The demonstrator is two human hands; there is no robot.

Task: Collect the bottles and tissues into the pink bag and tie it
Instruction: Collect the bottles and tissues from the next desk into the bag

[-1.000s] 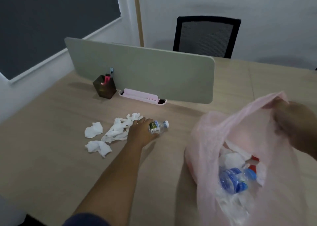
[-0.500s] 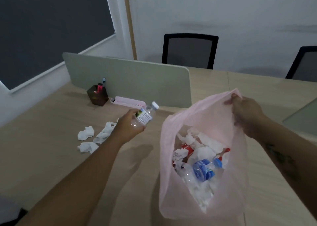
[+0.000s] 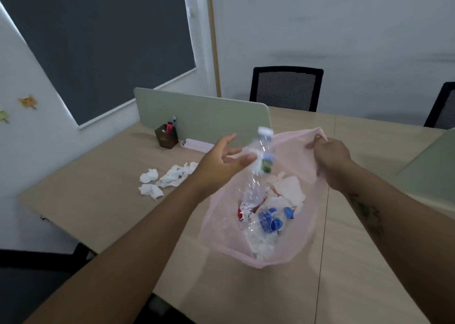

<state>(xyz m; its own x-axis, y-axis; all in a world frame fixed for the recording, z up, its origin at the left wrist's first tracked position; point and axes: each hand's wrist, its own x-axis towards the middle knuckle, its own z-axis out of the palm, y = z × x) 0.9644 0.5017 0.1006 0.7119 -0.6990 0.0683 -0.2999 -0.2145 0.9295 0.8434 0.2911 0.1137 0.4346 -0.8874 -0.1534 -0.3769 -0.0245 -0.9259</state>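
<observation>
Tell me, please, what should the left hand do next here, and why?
Probably reach the left hand over to the tissues. Its fingers are spread and the blurred bottle is over the bag mouth, apparently dropping in. The right hand grips the rim and holds the mouth open, and the tissues lie outside the bag.

A pale wooden table (image 3: pixel 98 200), made of sections with thin seams. Crumpled white tissues (image 3: pixel 170 178) lie in a loose cluster on its left part. Behind them a grey-green divider panel (image 3: pixel 209 117) stands upright, with a dark pen holder (image 3: pixel 166 135) and a long pink tray (image 3: pixel 198 144) at its foot.
</observation>
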